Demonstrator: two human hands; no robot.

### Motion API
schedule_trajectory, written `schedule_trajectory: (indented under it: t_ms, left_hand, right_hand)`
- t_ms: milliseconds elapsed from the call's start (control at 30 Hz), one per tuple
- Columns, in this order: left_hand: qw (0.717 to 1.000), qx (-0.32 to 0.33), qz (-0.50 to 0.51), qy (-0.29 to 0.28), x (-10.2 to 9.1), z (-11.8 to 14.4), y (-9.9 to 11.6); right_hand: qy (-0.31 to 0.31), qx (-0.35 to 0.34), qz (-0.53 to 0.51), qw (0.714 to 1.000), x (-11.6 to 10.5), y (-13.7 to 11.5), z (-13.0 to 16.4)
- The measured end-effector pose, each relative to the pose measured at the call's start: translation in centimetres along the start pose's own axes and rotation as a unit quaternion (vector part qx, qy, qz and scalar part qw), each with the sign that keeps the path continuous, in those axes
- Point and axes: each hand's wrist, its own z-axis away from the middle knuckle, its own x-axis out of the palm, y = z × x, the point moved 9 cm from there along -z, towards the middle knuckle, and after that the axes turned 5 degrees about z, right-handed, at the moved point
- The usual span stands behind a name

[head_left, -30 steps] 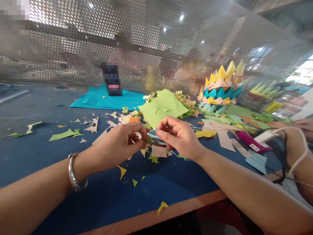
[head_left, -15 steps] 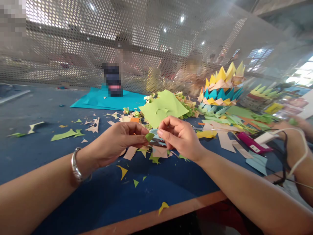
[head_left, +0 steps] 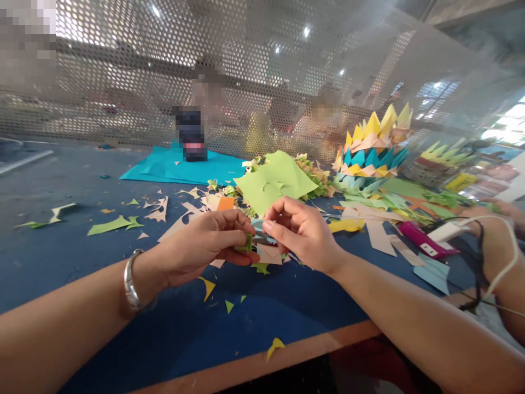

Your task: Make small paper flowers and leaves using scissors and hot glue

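Note:
My left hand, with a silver bangle on its wrist, pinches a small folded green paper piece between thumb and fingers above the blue table. My right hand is close beside it on the right, fingers curled, its thumb and forefinger tips pointing at the same piece; whether they touch it is unclear. Small scissors and a peach paper scrap lie just below and behind the hands.
A light green sheet lies behind the hands, a teal sheet further back. A spiky paper model stands right. A pink stapler, cables and another person's arm are at right. Paper scraps litter the table. A perforated screen stands behind.
My left hand has turned the green piece from flat to edge-on and closed its fingers tighter round it. My right hand has shifted slightly; both stay in the same spot.

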Motion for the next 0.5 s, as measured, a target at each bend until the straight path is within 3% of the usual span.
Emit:
schedule_trajectory:
  t_ms: [267, 500]
  left_hand:
    - [1.000, 0.013, 0.003, 0.004, -0.8, -0.4, -0.2]
    - [0.990, 0.026, 0.108, 0.083, -2.4, -0.7, -0.4]
  right_hand:
    - [0.025, -0.041, 0.039, 0.998, -0.4, -1.1, 0.3]
    - [0.038, -0.086, 0.079, 0.992, -0.5, -1.8, 0.6]
